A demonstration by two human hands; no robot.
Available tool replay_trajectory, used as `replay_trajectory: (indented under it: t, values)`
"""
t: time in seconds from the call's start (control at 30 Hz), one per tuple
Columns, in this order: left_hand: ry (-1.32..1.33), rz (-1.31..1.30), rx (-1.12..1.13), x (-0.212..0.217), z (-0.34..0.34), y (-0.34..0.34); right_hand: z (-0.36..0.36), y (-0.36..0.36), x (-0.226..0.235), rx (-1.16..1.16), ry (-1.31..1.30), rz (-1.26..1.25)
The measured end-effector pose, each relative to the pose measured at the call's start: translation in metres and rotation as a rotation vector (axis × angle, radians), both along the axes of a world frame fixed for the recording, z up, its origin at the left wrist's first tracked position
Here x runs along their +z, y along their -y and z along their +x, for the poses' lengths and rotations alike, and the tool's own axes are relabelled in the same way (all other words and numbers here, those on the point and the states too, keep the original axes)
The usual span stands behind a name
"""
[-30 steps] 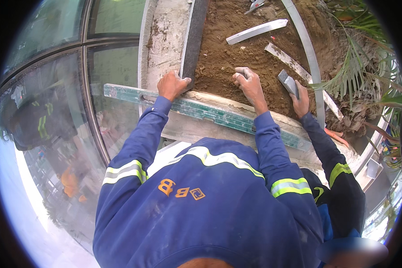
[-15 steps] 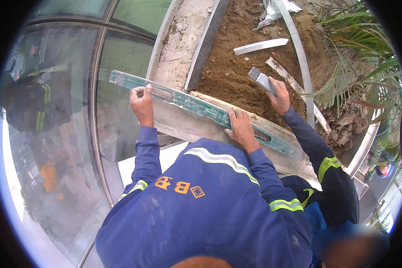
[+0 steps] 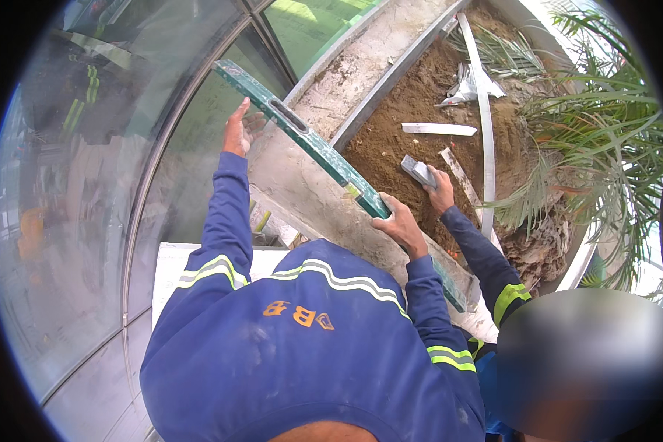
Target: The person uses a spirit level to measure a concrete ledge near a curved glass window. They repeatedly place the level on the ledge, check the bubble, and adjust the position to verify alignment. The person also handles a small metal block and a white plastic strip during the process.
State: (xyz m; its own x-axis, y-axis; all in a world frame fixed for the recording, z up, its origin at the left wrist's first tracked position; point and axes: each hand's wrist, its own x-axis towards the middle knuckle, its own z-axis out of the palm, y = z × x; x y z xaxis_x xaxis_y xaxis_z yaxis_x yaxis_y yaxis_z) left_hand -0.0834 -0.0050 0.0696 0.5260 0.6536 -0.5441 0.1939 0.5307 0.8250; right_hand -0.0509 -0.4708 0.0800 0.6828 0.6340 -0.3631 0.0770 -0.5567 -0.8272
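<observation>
A long green spirit level (image 3: 320,151) slants from the upper left to the lower right over the concrete curb, its narrow edge turned up. My right hand (image 3: 403,227) grips it past the middle, thumb on the near side. Beside its upper left part, my left hand (image 3: 241,130) is raised with fingers apart, holding nothing. At the right, a co-worker's hand (image 3: 440,191) holds a small grey block (image 3: 418,170) over the soil.
Glass panels (image 3: 191,155) rise on the left. The concrete curb (image 3: 295,177) borders brown soil (image 3: 390,118) with loose white strips (image 3: 439,129) and a curved grey strip (image 3: 486,125). Palm fronds (image 3: 597,140) hang at the right. The co-worker (image 3: 508,295) crouches at lower right.
The level has turned to a steeper slant and tipped onto its edge. My left hand has let go of it and opened. The co-worker's block has shifted slightly; the view has turned.
</observation>
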Motion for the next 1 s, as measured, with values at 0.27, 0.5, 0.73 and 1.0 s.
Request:
replay_trajectory:
  t: [0.27,0.5,0.73,1.0]
  values:
    - [0.130,-0.042,-0.139,-0.018,0.049,-0.023,0.056,-0.003,0.013,0.109,-0.302,0.010]
    - [0.070,-0.012,-0.120,-0.030,0.060,-0.023,0.093,-0.006,0.023,0.175,-0.439,-0.029]
    - [0.052,0.005,-0.130,-0.042,0.054,-0.020,0.114,0.000,0.022,0.187,-0.408,-0.151]
    - [0.107,0.009,-0.086,-0.057,0.057,-0.018,0.116,-0.002,0.012,0.208,-0.373,-0.176]
